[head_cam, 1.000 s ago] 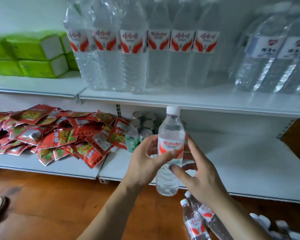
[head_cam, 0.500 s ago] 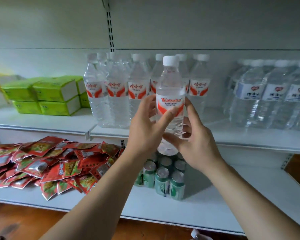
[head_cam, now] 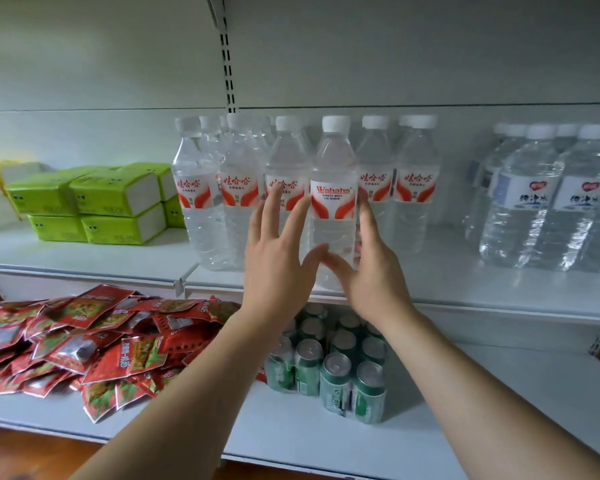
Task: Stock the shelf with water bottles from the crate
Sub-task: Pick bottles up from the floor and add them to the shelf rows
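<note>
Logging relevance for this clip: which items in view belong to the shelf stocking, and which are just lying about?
Job:
Wahaha bottle, on the shelf between both hands
left hand
right hand
red-label bottle row

Lying about:
green tissue packs
red snack packets
green cans
blue-label bottles

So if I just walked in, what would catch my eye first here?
Probably the two hands, left hand and right hand, open around a Wahaha water bottle standing at the front of the middle shelf among matching bottles. Below left sprawls a heap of red snack packets, beside green drink cans.
</note>
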